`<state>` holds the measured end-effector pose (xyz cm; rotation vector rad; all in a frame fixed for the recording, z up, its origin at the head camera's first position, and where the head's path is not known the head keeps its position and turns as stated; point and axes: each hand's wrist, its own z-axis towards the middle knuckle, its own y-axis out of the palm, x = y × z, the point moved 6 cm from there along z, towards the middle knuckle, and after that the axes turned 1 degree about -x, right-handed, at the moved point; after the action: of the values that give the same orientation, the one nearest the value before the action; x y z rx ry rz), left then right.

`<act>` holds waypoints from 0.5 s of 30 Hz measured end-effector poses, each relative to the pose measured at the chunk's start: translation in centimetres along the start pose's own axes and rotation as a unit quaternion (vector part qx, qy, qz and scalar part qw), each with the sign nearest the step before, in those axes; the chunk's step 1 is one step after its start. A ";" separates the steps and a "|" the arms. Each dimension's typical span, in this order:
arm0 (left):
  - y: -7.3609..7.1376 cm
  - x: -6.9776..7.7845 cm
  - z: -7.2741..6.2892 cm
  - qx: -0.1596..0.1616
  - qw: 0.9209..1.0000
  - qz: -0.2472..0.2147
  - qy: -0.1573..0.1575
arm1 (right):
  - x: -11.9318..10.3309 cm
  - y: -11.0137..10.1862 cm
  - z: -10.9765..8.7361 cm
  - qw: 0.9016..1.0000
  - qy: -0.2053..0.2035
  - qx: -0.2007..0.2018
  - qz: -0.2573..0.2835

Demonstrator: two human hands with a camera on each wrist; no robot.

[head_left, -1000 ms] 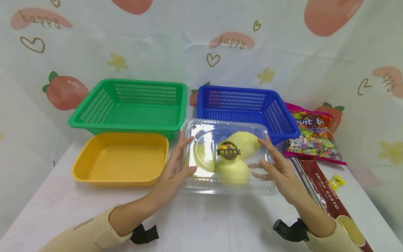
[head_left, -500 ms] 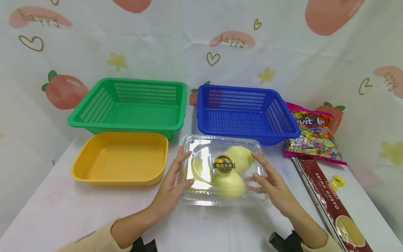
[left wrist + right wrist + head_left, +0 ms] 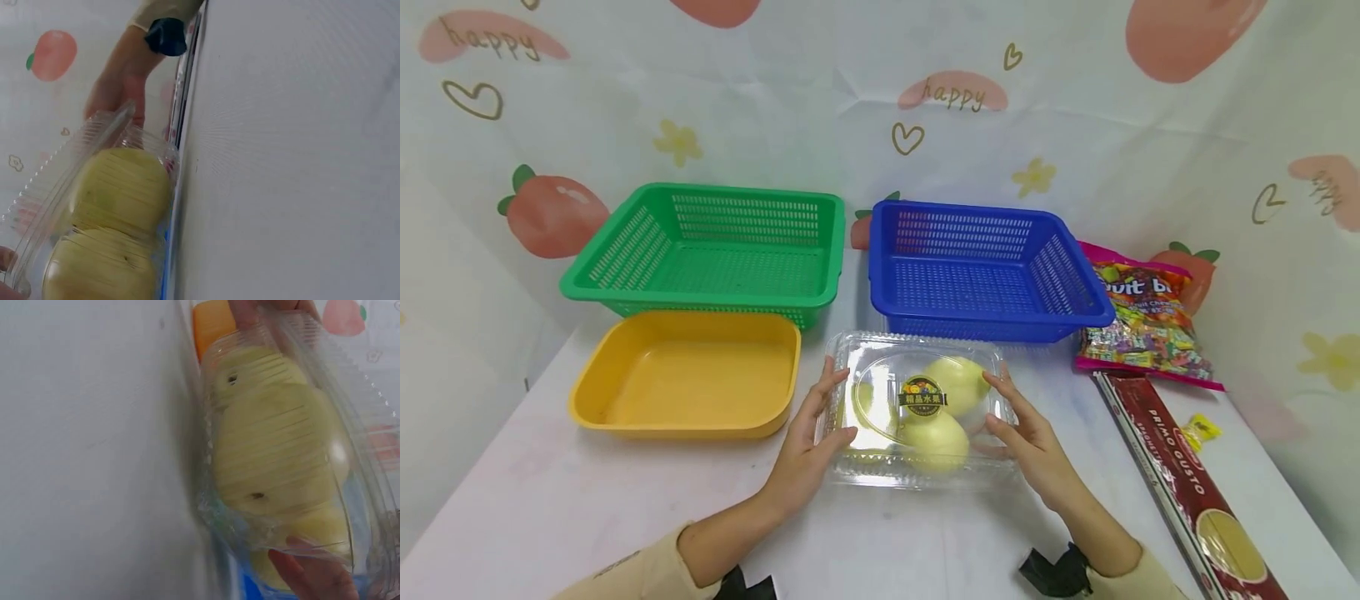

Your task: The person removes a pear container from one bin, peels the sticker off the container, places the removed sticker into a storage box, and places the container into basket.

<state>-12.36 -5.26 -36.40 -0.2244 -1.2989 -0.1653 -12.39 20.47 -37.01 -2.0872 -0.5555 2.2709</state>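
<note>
A clear plastic clamshell fruit box point(image 3: 880, 417) with a black and gold label sits low at the white table, its lid down. Inside are 3 round, pale yellow fruits point(image 3: 936, 442); two show large in the left wrist view, and dark stem spots on the fruits point(image 3: 281, 444) show in the right wrist view. My left hand point(image 3: 805, 450) grips the box's left end, thumb on the near side of the lid. At the right end my right hand point(image 3: 1033, 446) holds it the same way, with fingers point(image 3: 312, 575) against the clear wall. The fingers under the box are partly hidden.
Behind stand a green basket point(image 3: 737, 292) and a blue basket point(image 3: 992, 325). Left of the box is a yellow tub point(image 3: 685, 383). To the right lie a candy bag point(image 3: 1150, 325), a red spaghetti pack point(image 3: 1180, 467) and a small yellow wrapped candy point(image 3: 1201, 431).
Both hands have brought the fruit box down and toward me, slightly left. It earlier overlapped the blue basket's front and now lies in front of it. The grip stays the same.
</note>
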 end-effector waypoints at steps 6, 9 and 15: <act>0.1 -1.1 0.2 -0.005 1.000 -0.003 -0.027 | 0.6 0.0 0.2 0.999 -0.032 0.007 0.044; -0.1 -1.6 0.4 -0.007 0.999 0.001 -0.038 | 0.6 0.1 0.3 0.997 -0.046 0.007 0.055; 0.1 -2.3 0.7 -0.039 0.998 -0.007 -0.051 | 0.7 0.0 0.4 0.998 -0.042 0.005 0.056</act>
<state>-13.60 -5.04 -38.48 -0.2929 -1.3964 -0.2200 -12.86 20.51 -37.70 -2.0771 -0.4377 2.4263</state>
